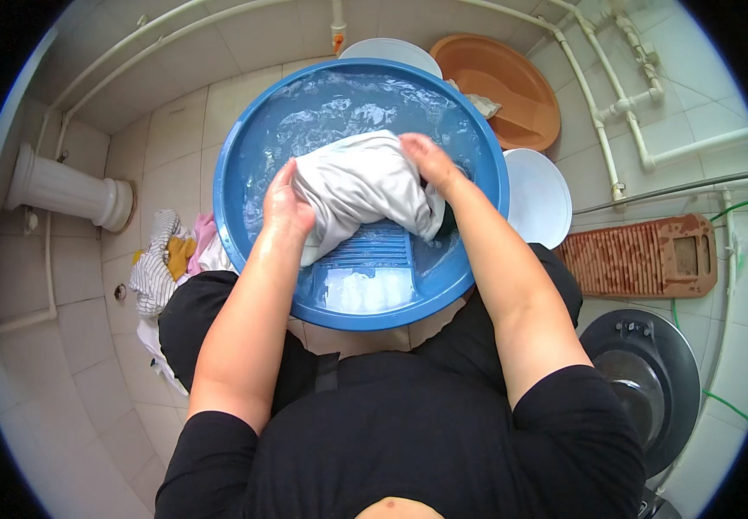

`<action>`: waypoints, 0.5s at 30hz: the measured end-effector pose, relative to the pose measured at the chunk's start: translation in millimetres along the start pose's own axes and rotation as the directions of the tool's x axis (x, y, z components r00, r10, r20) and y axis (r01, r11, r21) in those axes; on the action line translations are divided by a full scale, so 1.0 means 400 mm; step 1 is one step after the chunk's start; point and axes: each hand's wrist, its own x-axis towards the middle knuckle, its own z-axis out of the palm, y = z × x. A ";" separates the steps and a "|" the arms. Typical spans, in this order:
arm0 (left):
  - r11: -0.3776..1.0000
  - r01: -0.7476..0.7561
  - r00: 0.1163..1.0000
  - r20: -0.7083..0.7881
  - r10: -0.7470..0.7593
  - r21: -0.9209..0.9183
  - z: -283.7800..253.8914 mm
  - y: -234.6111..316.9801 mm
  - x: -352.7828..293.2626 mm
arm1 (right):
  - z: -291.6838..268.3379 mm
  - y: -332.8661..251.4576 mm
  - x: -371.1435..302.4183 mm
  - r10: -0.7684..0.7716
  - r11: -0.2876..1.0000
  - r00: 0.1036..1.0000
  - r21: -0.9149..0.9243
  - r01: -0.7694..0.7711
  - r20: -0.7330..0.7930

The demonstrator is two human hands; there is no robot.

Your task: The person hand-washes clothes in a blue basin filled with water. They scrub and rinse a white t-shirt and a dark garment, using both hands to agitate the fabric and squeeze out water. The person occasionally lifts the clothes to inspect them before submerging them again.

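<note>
Blue basin sits between the knees, probably so both arms reach in evenly. Brown washboard lies off to the right, likely parked there because the basin has its own blue ridged panel on the near side. White cloth is bunched in the basin, spanned between both hands, presumably for control from both ends. Left hand: half open, cupped at cloth's left edge; can't tell grip. Right hand: curled closed on upper right corner, slightly blurred.
</note>
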 end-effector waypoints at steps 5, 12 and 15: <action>0.928 -0.189 0.890 -0.343 0.299 0.320 -0.052 -0.056 0.038 | 0.024 -0.028 -0.045 0.454 0.760 0.890 -0.531 -0.374 0.023; 0.702 -0.419 0.907 0.297 0.298 0.575 0.004 -0.044 -0.024 | 0.003 -0.004 -0.010 -0.472 0.853 0.873 -0.315 0.415 -0.126; 0.278 -0.408 0.865 0.466 -0.185 0.869 0.036 -0.018 -0.069 | -0.059 -0.131 -0.046 0.020 0.973 0.964 0.217 -0.080 0.266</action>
